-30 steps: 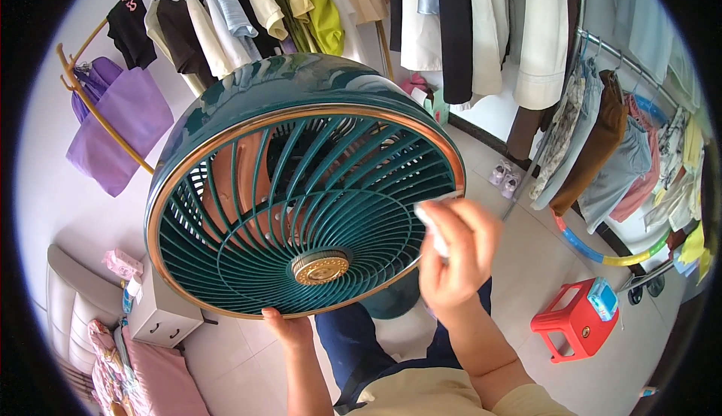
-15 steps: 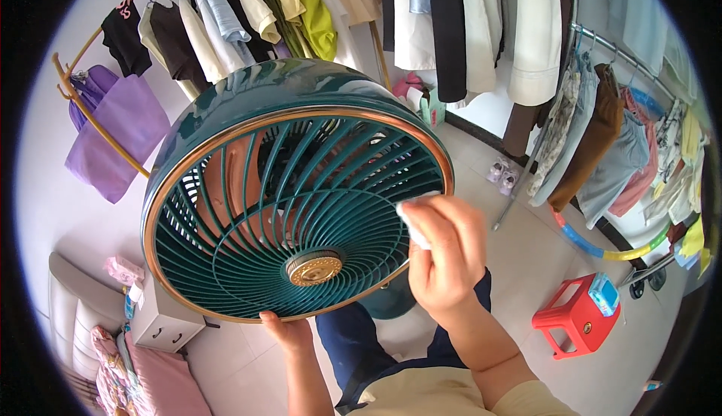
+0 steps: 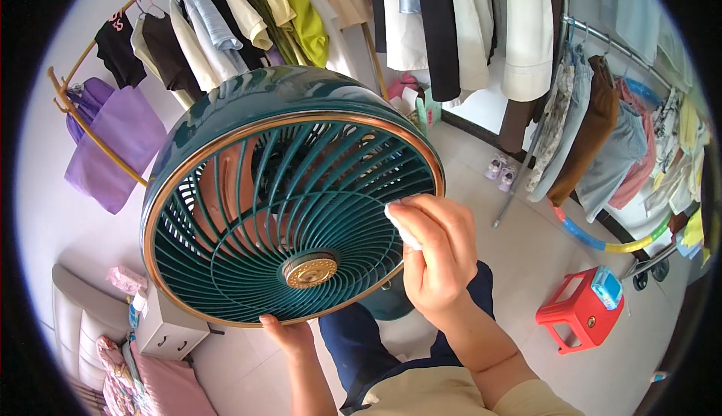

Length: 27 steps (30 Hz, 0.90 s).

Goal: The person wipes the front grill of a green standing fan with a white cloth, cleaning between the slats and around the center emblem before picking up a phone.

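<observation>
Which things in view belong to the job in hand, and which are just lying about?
Part of the job:
- green fan, left hand at its lower edge
- white wad, pinched in the right hand

Just about the room:
- red stool
- purple bag
- small shoes
- hanging clothes
- cabinet

Role unclear: blue packet on the stool.

Hanging clothes up top, purple bag left, red stool right

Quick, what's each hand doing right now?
Left hand: holding the green fan at its lower edge, thumb in front.
Right hand: closed, holding a white wipe or cloth.
</observation>
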### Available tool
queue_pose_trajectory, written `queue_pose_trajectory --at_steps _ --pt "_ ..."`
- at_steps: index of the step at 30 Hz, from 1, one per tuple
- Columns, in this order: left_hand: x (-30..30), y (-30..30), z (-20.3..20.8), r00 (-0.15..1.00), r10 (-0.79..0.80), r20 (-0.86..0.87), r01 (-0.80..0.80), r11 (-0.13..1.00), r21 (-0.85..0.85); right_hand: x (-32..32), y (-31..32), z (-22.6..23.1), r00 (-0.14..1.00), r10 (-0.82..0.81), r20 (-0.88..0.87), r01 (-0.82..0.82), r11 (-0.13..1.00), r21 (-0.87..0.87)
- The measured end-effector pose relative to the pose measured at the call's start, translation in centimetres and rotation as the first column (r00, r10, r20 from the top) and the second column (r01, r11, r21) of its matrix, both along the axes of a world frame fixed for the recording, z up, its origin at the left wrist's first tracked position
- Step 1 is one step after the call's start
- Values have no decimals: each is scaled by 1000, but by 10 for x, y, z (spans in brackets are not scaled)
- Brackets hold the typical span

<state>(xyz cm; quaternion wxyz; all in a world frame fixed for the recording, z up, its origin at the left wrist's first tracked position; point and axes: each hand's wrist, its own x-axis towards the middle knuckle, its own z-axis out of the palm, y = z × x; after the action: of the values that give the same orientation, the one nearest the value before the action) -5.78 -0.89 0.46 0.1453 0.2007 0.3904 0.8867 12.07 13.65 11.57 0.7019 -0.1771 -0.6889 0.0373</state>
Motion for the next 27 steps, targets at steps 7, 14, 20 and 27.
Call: queue_pose_trajectory --at_steps 7,14,20,27 --pt "-4 -3 -4 999 -12 -32 11 1000 -7 19 1 -3 996 -52 73 64 983 -174" --pt "3 1 0 1000 20 22 -19 999 -36 29 -13 -2 927 243 -285 -323 904 -280" --pt "2 -4 1 1000 2 24 -1 999 -40 15 -19 5 983 170 -68 -179 974 -139" --pt "0 -5 -4 999 -34 25 35 999 -38 -1 -18 9 999 -47 2 46 997 54"
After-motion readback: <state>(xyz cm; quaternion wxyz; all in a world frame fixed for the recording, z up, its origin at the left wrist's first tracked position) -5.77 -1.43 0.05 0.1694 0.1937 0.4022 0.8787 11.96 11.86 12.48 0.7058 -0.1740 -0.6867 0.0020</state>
